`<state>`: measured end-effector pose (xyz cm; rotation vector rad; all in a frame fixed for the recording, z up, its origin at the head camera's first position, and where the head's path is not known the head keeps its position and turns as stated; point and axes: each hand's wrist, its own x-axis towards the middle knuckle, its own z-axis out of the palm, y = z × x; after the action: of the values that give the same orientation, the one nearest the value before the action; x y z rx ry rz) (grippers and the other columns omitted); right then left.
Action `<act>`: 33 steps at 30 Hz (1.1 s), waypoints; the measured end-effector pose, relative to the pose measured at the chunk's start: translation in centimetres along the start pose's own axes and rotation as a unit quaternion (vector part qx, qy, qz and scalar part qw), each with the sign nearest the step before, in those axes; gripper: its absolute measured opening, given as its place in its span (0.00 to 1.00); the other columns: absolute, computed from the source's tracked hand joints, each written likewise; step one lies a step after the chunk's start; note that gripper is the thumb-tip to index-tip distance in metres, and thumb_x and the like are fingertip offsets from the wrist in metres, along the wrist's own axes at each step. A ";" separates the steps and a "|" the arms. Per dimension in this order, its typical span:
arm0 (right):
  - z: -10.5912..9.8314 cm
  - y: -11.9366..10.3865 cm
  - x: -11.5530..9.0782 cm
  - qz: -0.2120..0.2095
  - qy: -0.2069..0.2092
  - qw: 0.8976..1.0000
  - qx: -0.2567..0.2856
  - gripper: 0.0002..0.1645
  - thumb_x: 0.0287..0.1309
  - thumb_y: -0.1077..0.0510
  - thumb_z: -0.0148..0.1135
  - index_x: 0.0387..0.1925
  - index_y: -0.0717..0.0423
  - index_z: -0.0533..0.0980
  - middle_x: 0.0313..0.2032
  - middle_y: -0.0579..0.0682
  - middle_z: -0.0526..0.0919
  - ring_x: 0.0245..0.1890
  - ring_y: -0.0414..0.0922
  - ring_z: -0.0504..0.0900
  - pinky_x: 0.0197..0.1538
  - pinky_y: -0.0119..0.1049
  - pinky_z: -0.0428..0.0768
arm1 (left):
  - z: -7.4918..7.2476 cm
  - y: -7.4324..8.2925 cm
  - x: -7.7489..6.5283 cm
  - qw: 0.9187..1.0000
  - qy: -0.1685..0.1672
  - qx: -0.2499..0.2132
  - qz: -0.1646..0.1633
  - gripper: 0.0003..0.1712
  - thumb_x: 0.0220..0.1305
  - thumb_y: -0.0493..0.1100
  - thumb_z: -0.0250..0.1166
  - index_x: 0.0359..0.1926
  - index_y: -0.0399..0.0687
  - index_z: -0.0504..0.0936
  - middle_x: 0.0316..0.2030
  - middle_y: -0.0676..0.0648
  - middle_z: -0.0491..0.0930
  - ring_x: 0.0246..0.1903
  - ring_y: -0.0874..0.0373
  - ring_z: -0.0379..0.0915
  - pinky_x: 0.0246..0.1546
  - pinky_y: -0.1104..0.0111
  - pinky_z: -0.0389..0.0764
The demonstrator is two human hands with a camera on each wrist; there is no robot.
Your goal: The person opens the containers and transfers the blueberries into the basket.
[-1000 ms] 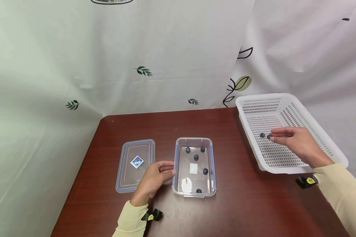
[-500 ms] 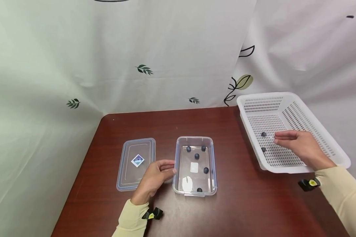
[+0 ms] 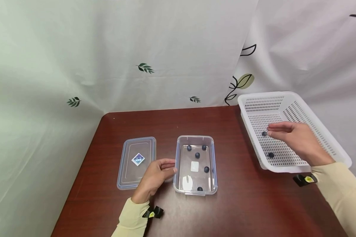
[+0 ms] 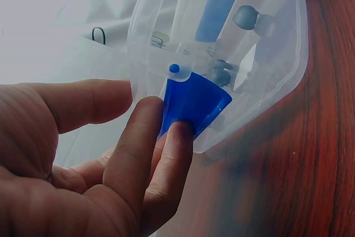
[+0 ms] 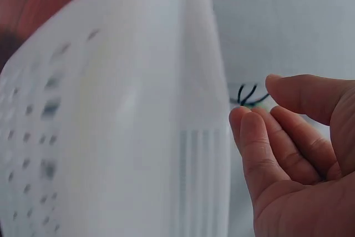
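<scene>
My left hand (image 3: 154,177) rests its fingers against the left wall of a clear plastic food container (image 3: 186,171). In the left wrist view two fingertips touch its blue latch (image 4: 194,104), with the thumb beside the wall. Several blueberries (image 3: 197,155) lie spread over the container's floor. Over the white perforated basket (image 3: 249,131) hovers my right hand (image 3: 299,140), thumb and fingers slightly apart, nothing held. One blueberry (image 3: 264,133) lies right at its fingertips; another blueberry (image 3: 271,155) sits nearer the basket's front. The right wrist view shows the hand beyond the basket wall (image 5: 144,109).
The container's clear lid (image 3: 136,171), with a blue and white label, lies flat left of the left hand. Everything stands on a reddish-brown table (image 3: 231,204). A pale curtain (image 3: 166,42) with leaf prints hangs behind the table.
The blueberry at my right fingertips has slipped away and rolled toward the basket's front. The right hand has moved slightly up and left, to the other blueberry. My left hand has stayed put.
</scene>
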<state>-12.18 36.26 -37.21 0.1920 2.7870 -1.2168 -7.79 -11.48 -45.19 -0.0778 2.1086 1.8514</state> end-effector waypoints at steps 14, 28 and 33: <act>5.1 -7.1 0.4 -0.090 -0.038 0.993 0.067 0.26 0.63 0.50 0.77 0.58 0.59 0.85 0.48 0.52 0.93 0.40 0.25 0.88 0.45 0.20 0.82 | 0.0 0.2 0.0 1.000 -0.004 -0.005 -0.004 0.21 0.66 0.32 0.69 0.58 0.29 0.82 0.54 0.30 0.85 0.53 0.50 0.84 0.48 0.70 0.84; 13.7 -11.3 1.8 -0.141 -0.118 0.981 0.069 0.18 0.59 0.60 0.77 0.51 0.60 0.88 0.42 0.53 0.93 0.42 0.46 0.92 0.43 0.31 0.86 | 0.2 0.0 -0.1 1.000 0.004 -0.014 -0.001 0.22 0.64 0.30 0.69 0.58 0.27 0.82 0.53 0.30 0.85 0.51 0.51 0.85 0.46 0.73 0.84; 16.4 -11.8 2.1 -0.151 -0.133 0.978 0.060 0.17 0.58 0.61 0.77 0.49 0.61 0.88 0.39 0.51 0.93 0.40 0.43 0.91 0.44 0.35 0.87 | 0.1 0.0 0.0 1.000 0.002 -0.017 0.001 0.22 0.64 0.30 0.69 0.59 0.27 0.82 0.54 0.30 0.85 0.52 0.50 0.85 0.47 0.72 0.84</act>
<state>-15.50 16.43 -40.03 -0.3738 2.5727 -1.3576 -7.73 -11.40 -45.23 -0.0883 2.0815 1.8891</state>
